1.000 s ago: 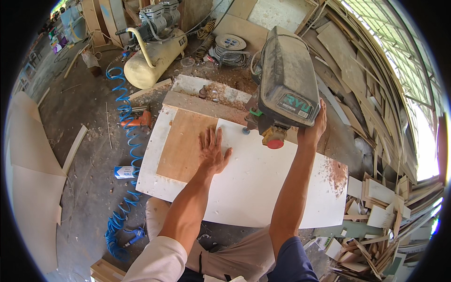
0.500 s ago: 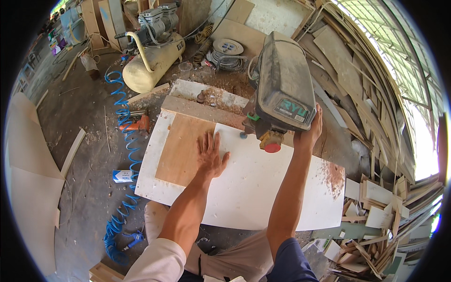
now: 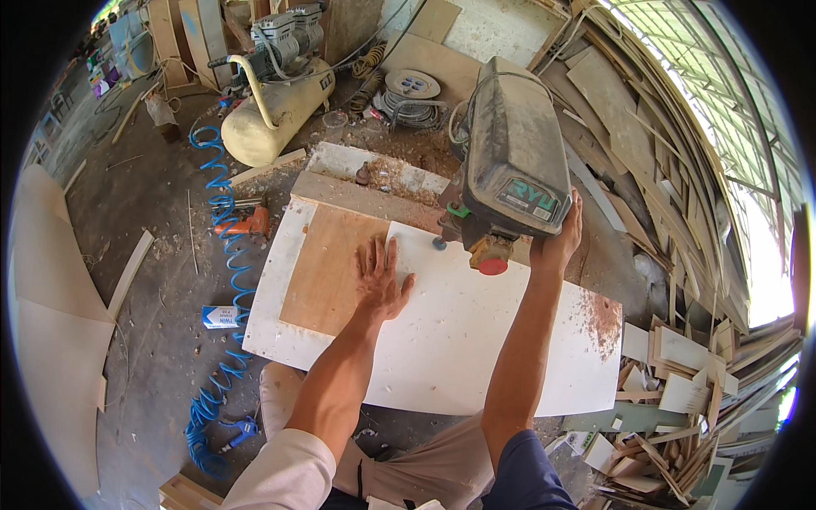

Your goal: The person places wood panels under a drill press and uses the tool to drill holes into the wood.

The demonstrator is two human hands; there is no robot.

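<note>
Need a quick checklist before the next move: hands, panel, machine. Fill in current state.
1. Left hand flat, fingers on the brown panel: ok.
2. Left hand apart from the dark round part under the machine: ok, a gap shows.
3. Panel's far edge against the wooden strip: looks ok.
4. Right hand grip at the machine's right side: cannot tell, fingers mostly hidden.
5. White board free of dust: not ok, reddish dust at its right end.
6. Machine running or stopped: cannot tell.
</note>
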